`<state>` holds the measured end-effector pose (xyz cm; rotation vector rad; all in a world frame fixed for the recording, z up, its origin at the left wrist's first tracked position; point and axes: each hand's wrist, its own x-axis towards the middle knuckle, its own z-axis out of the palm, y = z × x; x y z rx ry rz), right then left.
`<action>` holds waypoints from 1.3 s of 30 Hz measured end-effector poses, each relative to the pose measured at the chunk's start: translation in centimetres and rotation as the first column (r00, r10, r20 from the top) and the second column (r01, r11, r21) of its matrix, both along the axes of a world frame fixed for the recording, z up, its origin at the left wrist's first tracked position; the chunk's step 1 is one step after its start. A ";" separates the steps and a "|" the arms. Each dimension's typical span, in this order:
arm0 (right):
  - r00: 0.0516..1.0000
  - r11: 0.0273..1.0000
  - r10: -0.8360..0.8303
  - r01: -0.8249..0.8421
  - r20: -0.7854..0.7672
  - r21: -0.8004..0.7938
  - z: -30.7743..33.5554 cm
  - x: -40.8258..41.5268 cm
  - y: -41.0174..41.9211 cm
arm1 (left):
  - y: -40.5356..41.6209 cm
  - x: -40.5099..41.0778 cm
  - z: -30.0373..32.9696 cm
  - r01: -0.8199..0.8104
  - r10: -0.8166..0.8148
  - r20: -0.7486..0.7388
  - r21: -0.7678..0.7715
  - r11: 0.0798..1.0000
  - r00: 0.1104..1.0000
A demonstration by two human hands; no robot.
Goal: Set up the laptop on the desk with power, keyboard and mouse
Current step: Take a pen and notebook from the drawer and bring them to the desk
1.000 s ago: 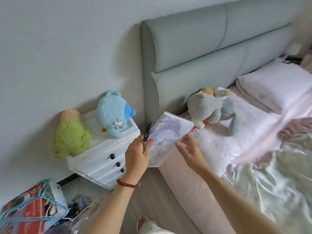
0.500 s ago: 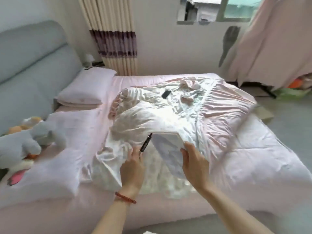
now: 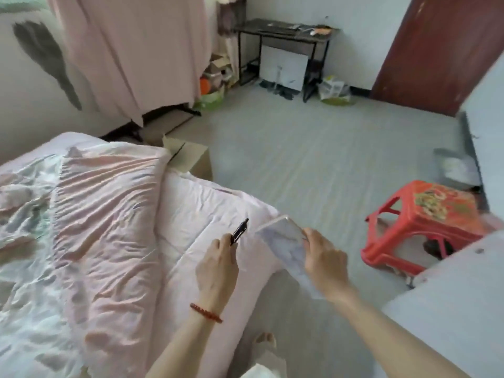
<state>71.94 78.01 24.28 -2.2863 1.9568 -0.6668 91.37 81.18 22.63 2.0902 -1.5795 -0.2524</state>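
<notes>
The left hand [image 3: 218, 264] pinches a thin black pen [image 3: 240, 231] between curled fingers, tip up, probably to keep it out of the way, and the right hand [image 3: 324, 259] grips by its upper edge a flat white tablet-like slab with a marbled cover [image 3: 283, 241], tilted above the foot corner of the pink-sheeted bed [image 3: 114, 214]. Both things are carried in the air, I judge toward the dark metal-framed desk [image 3: 283, 30] against the far wall; no laptop, keyboard or mouse can be told there, and a red plastic stool [image 3: 425, 222] stands on the floor to the right.
</notes>
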 end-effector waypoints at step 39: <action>0.983 0.991 -0.110 0.098 0.147 0.088 0.7 -20.6 -117.5 | -118.7 -16.9 3.4 -0.073 0.058 -0.120 -0.125 0.989 0.991</action>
